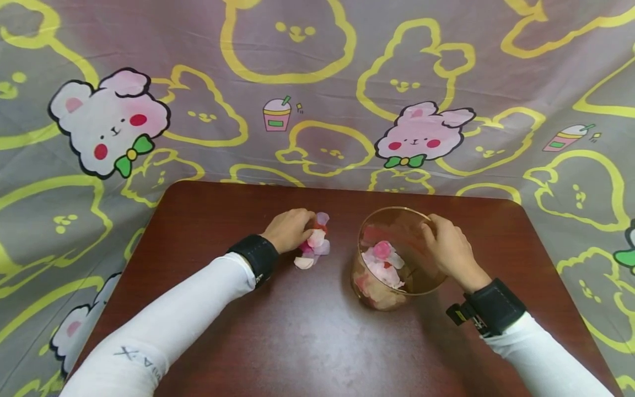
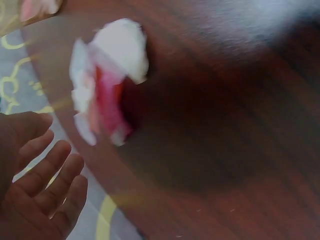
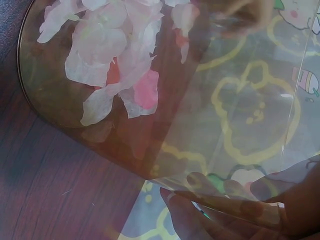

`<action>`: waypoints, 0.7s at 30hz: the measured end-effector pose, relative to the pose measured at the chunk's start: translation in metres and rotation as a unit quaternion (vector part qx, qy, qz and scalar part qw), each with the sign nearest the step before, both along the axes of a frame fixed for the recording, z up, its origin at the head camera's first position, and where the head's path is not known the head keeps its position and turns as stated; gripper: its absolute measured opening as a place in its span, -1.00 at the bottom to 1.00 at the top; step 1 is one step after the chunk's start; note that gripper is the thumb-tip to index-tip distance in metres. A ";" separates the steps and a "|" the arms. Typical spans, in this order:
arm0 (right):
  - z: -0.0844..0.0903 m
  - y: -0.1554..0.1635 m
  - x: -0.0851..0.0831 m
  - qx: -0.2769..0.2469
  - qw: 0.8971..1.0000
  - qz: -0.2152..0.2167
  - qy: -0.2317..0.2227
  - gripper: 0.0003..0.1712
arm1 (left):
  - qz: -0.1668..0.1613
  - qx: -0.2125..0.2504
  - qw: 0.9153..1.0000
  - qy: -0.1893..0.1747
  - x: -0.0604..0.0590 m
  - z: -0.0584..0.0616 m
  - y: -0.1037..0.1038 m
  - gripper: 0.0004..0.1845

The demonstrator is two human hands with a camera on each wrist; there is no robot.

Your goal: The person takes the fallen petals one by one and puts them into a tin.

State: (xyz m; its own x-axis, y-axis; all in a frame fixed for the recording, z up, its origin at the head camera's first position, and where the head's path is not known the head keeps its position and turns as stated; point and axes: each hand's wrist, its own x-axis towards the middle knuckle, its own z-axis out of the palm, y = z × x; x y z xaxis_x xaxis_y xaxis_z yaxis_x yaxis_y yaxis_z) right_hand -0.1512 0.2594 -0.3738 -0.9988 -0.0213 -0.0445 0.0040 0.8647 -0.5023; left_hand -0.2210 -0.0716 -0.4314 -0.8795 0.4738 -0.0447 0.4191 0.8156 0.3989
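Dark brown wooden table [image 1: 307, 342] lies nearest; on it the right hand [image 1: 448, 248] grips the rim of a clear round plastic tub [image 1: 397, 259] holding pink and white petals [image 1: 382, 267]; the left hand [image 1: 290, 229], fingers curled, rests on a loose petal pile [image 1: 313, 248] just left of the tub; behind hangs a grey cartoon-rabbit cloth [image 1: 317, 94].

surface: dark wooden table [image 1: 307, 342] | on it: clear tub [image 1: 377, 286] holding petals; loose petal pile [image 1: 313, 247] just left
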 end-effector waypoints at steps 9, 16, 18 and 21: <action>0.001 0.000 0.000 -0.002 1.000 0.000 0.003 -0.70 | -0.042 -0.052 0.997 0.025 0.013 -0.023 -0.008 -0.84; -0.001 0.000 0.000 0.004 1.000 -0.005 0.002 -0.70 | -0.028 -0.047 0.996 0.075 0.016 -0.033 -0.011 -0.87; -0.001 0.000 0.000 0.003 1.000 -0.006 0.002 -0.71 | -0.025 -0.051 0.995 0.079 0.016 -0.034 -0.011 -0.87; 0.000 -0.001 0.001 0.002 1.000 -0.008 0.000 -0.71 | -0.018 -0.057 0.995 0.077 0.016 -0.033 -0.012 -0.87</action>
State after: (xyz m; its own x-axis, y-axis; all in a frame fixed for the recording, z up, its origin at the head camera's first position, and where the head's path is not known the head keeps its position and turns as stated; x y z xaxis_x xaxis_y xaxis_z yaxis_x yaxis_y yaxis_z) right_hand -0.1506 0.2589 -0.3739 -0.9990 -0.0052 -0.0438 0.0173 0.8661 -0.4996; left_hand -0.2049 -0.0834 -0.4648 -0.8628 0.5045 0.0343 0.4977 0.8352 0.2341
